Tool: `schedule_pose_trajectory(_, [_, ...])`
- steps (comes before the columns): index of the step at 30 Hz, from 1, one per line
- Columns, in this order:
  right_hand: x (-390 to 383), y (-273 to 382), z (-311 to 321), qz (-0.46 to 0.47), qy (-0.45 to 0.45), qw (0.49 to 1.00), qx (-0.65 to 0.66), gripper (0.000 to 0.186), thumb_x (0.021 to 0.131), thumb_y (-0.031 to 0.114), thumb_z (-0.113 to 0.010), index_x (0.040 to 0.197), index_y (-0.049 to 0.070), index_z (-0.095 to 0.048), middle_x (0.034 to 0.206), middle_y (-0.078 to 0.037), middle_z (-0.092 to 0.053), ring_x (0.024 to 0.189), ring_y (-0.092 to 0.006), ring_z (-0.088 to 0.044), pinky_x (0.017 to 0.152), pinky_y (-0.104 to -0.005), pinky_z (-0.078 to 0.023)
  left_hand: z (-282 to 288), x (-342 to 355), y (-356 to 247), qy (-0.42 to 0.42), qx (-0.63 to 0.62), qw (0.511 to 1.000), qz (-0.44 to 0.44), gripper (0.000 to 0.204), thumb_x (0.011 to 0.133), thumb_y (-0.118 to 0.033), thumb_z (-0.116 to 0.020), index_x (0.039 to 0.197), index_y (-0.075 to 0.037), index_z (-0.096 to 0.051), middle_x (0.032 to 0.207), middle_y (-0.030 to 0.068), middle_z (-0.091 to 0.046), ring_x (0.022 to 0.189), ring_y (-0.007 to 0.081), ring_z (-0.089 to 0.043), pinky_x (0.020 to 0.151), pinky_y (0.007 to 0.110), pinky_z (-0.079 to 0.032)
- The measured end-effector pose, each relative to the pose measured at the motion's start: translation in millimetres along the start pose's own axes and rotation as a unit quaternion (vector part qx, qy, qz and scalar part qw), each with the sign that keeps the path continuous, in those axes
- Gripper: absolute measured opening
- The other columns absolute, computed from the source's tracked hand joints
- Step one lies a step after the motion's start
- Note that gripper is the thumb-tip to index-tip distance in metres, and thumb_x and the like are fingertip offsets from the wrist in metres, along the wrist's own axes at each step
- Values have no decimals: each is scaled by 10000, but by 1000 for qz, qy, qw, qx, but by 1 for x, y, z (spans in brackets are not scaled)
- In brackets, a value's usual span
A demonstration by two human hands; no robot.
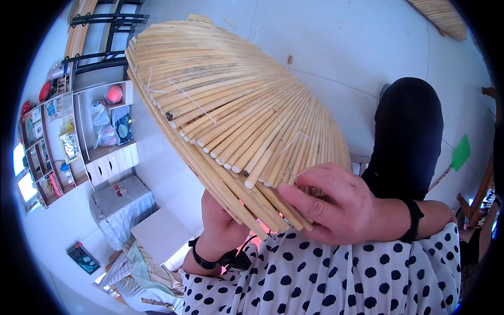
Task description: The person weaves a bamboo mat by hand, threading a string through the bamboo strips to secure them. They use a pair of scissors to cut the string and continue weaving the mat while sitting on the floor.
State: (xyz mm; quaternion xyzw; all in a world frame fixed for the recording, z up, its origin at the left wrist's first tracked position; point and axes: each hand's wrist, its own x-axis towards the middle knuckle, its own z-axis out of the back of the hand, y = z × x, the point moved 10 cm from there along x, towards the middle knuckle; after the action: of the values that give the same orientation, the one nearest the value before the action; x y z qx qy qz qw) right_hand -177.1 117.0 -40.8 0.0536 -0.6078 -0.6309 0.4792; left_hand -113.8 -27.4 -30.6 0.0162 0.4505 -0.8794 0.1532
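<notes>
A large mat of pale, straight plant stalks (236, 89), laid in two crossing layers, is tilted up in front of me. Loose ends of white thread (191, 101) stick out of its upper face. My left hand (220, 226) grips the lower edge from the underside, its fingers mostly hidden behind the stalks. At the near right corner, my right hand (338, 202) has thumb and forefinger pinched close together against the stalk ends. A thin pale strand shows beside those fingertips, but what they hold is too small to make out.
Another stalk mat (443, 18) lies on the tiled floor at the far right. A green fly swatter (461, 152) is beyond my dark-trousered knee (409, 126). On the left stand a shelf unit (107, 152), a covered box (123, 202) and a black metal frame (107, 55).
</notes>
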Motion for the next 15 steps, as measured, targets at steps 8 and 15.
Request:
schedule_pose_trajectory(8, [3, -3, 4, -6, 21, 1000, 2, 632, 645, 82, -760, 1247, -35, -608, 1022, -143, -551, 808, -258, -592, 704, -342, -513, 97, -14, -10, -239, 214, 947, -28, 679, 690, 3, -794, 1305, -34, -507, 1334, 112, -557, 1173, 194, -556, 912, 331, -461])
schedule_pose_trajectory(15, [0, 0, 1, -6, 28, 999, -39, 627, 646, 44, -746, 1247, -35, -587, 1073, -180, -555, 883, -329, -598, 766, -392, -526, 58, 42, -69, -33, 544, 805, -234, 651, 642, 1, -738, 1260, -121, -575, 1400, 113, -504, 1388, 377, -366, 1099, 571, -298])
